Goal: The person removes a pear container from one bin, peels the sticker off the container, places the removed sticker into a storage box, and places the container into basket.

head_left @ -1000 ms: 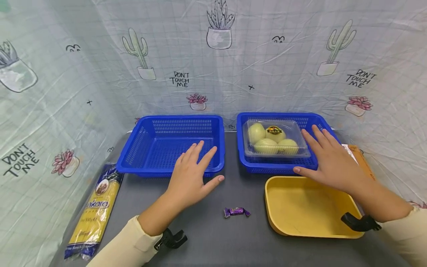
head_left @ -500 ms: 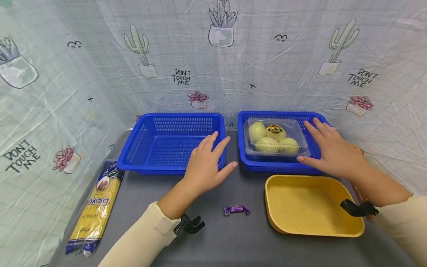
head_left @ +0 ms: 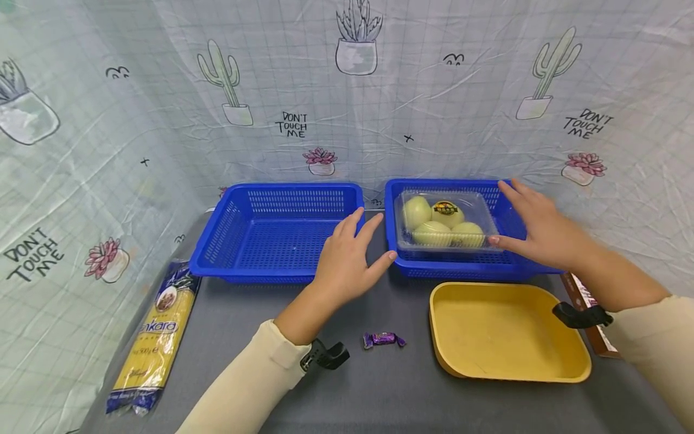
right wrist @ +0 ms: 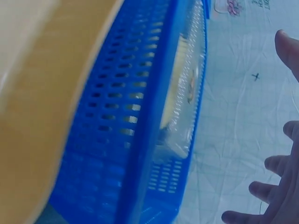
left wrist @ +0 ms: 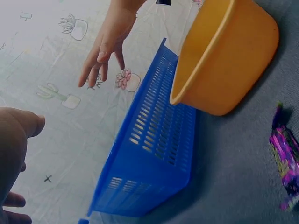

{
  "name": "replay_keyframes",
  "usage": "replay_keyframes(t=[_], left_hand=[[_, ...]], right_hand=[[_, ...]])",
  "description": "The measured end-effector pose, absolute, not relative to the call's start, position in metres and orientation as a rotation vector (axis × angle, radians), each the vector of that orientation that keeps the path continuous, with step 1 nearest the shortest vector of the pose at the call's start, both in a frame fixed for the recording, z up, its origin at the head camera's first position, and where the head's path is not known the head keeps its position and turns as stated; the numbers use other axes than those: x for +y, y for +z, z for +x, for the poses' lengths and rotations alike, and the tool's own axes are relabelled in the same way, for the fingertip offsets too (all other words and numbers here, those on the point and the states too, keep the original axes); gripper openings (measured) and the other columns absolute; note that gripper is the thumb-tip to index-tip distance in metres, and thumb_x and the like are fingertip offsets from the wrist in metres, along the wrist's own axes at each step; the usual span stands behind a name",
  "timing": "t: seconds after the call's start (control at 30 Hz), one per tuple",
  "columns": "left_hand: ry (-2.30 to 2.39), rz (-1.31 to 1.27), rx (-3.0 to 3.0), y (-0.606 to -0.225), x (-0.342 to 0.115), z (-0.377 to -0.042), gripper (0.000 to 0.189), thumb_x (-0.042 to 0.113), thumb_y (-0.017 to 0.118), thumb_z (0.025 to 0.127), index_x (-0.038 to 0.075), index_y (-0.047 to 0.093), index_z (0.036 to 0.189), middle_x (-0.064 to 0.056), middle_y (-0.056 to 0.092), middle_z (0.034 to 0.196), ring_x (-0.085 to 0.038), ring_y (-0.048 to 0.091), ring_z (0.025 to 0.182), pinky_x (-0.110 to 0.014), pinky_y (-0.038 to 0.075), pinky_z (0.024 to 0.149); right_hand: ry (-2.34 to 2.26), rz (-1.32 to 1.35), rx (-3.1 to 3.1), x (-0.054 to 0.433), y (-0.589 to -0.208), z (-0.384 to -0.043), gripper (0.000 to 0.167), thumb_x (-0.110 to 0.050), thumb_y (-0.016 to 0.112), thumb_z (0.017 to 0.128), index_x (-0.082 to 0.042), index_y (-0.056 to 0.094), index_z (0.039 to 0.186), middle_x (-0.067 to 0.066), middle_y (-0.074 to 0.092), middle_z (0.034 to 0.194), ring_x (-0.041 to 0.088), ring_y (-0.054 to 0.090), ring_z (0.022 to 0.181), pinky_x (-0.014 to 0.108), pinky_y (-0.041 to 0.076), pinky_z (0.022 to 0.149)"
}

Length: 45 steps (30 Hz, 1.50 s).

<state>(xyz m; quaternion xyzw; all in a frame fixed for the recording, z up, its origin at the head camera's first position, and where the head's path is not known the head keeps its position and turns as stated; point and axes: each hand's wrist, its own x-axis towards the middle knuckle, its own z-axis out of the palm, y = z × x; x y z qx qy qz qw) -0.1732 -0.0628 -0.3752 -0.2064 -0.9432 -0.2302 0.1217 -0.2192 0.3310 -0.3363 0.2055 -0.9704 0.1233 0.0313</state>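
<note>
Clear glossy plastic clamshell (head_left: 447,223), smooth plastic baskets (head_left: 276,247), matt plastic tub (head_left: 506,331), creased cloth-like backdrop (head_left: 406,96)

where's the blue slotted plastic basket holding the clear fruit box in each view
Head: blue slotted plastic basket, right of centre, just beyond the yellow rounded rectangular tub.
Left wrist: middle, slanting, left of the tub.
Right wrist: left and middle, running top to bottom, right of the tub.
Shared landmark: the tub.
</note>
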Motion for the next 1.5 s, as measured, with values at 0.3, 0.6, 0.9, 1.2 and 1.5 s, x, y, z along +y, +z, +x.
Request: replay_keyframes(t=[0.3,0.6,0.9,1.2,1.5], left_hand=[[-0.809,-0.602,-2.751,-0.376,-0.043,-0.179,0.071,0.056,0.060,0.105,0.023,0.044,0.165,-0.016,0.031,0.172,-0.042,0.035,0.154,-0.066,0.041,0.114],[-1.123,-0.524,-2.743,-0.381,-0.022,-0.178,0.071,0.053,0.060,0.105,0.027,0.039,0.167,-0.010,0.019,0.177,-0.039,0.028,0.158,-0.068,0.041,0.113],[-1.317,-0.528,-2.743,-0.387,-0.005,-0.178,0.067,0.048,0.058,0.107,0.023,0.039,0.166,-0.013,0.019,0.176,-0.040,0.030,0.158,-0.068,0.038,0.115],[-1.369,-0.385,-2.761,-0.400,0.009,-0.183,0.063,0.043,0.057,0.109,0.019,0.041,0.165,-0.017,0.020,0.175,-0.040,0.026,0.159,-0.064,0.031,0.122],[-1.380,-0.223,-2.763,-0.418,0.019,-0.188,0.060,0.038,0.059,0.110,0.019,0.041,0.164,-0.018,0.016,0.176,-0.043,0.036,0.154,-0.060,0.037,0.120]], right_hand=[[0.524,0.729,-2.990,0.336,-0.327,-0.230,0.106,-0.042,0.077,0.097,-0.013,0.008,0.174,0.029,0.007,0.175,0.060,0.013,0.156,0.082,0.014,0.116],[0.652,0.740,-3.057,0.340,-0.333,-0.248,0.104,-0.037,0.076,0.099,-0.013,0.007,0.173,0.027,0.009,0.176,0.055,0.011,0.158,0.077,0.013,0.120],[0.777,0.671,-3.105,0.343,-0.335,-0.262,0.100,-0.038,0.071,0.103,-0.012,0.006,0.173,0.027,0.007,0.176,0.054,0.010,0.159,0.075,0.011,0.121],[0.843,0.538,-3.192,0.347,-0.343,-0.283,0.094,-0.045,0.062,0.108,-0.016,0.001,0.174,0.027,0.011,0.175,0.062,0.025,0.150,0.082,0.021,0.113],[0.903,0.423,-3.315,0.354,-0.349,-0.301,0.090,-0.054,0.052,0.110,-0.012,0.004,0.173,0.035,0.014,0.171,0.062,0.024,0.150,0.081,0.026,0.112]])
